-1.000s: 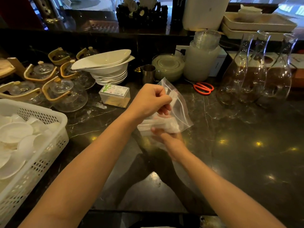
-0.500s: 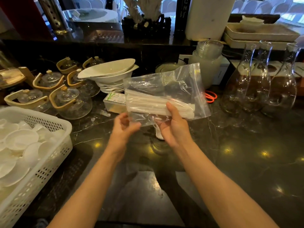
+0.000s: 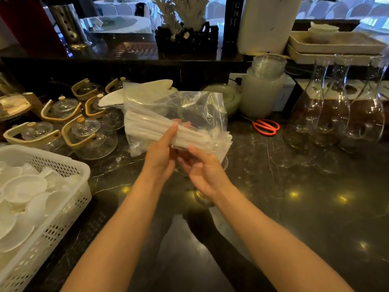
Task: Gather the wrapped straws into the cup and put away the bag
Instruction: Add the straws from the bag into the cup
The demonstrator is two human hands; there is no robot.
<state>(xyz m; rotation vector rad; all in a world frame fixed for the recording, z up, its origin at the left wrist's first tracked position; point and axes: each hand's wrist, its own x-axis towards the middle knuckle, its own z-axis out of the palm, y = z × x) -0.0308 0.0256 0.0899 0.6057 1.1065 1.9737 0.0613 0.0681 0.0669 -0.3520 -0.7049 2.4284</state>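
A clear plastic bag (image 3: 195, 106) is held up over the dark marble counter (image 3: 305, 207). Inside it lies a bundle of white wrapped straws (image 3: 147, 127), slanting down to the right. My left hand (image 3: 161, 152) grips the bundle through the bag from below, thumb on top of the straws. Just to its right, my right hand (image 3: 203, 169) pinches the bag's lower edge under the straws. A clear glass cup (image 3: 201, 199) stands on the counter beneath my right hand, mostly hidden by it.
A white basket (image 3: 63, 207) of small white dishes stands at the left. Behind it are several glass teapots (image 3: 90, 135) and stacked white bowls. Orange scissors (image 3: 266, 127), a frosted jar (image 3: 261, 95) and three glass carafes (image 3: 334, 114) stand at the right.
My left hand has come up from below the bag and closed on the straw bundle. The bag has tilted, so the straws now slant down to the right. My right hand has shifted lower.
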